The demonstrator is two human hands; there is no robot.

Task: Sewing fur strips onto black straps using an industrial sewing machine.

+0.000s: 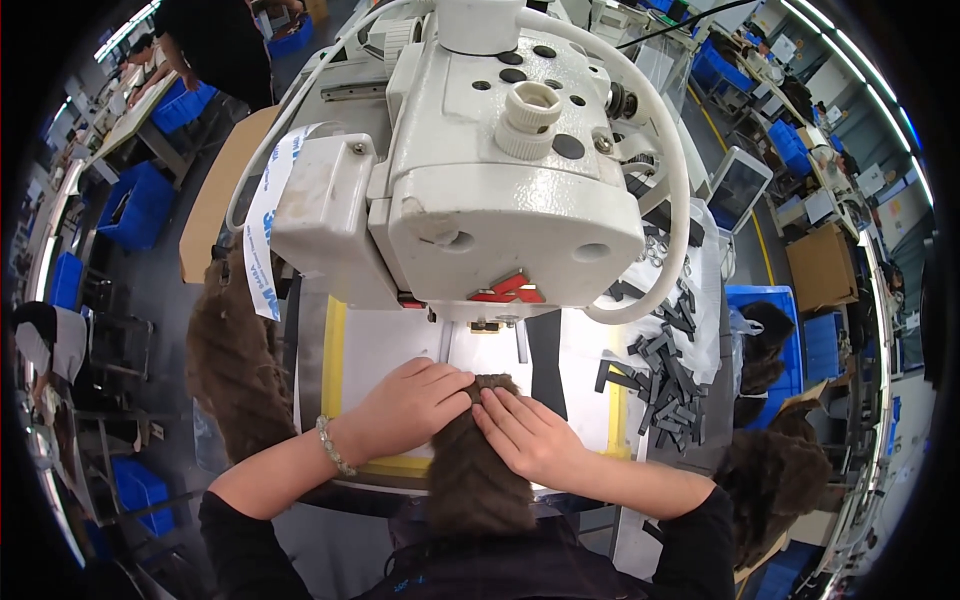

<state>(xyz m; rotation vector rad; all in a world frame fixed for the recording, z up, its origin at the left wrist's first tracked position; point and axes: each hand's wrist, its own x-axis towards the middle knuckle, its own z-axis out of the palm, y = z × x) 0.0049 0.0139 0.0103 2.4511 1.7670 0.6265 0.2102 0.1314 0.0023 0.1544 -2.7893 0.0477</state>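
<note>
While both hands meet over the narrow end of a brown furry piece [480,470], the step in hand looks to be lining that end up with the white machine [515,210], whose head stands at twelve o'clock from it. The left hand [405,405] comes in from eight o'clock, fingers bent and close together, tips on the piece's edge; the right hand [530,435], from four o'clock, lays nearly straight fingers along its top. Both have hold of the piece, though the thumbs are hidden and I cannot tell how firmly they pinch. It lies across the near edge of the white surface [385,335], its broad end toward six o'clock.

The next move, I judge, calls for squaring the end and guiding it toward the head with the fingertips kept clear.

Of the containers, the blue bin [793,368] at three o'clock, beyond the loose dark strips [665,390], holds dark brown furry stuff and some clear plastic. Another blue tub [150,215] stands at ten o'clock on the floor; it is small and bent by the lens, so its contents are uncertain. At two o'clock sits a cardboard box [820,268], its inside unreadable.
</note>
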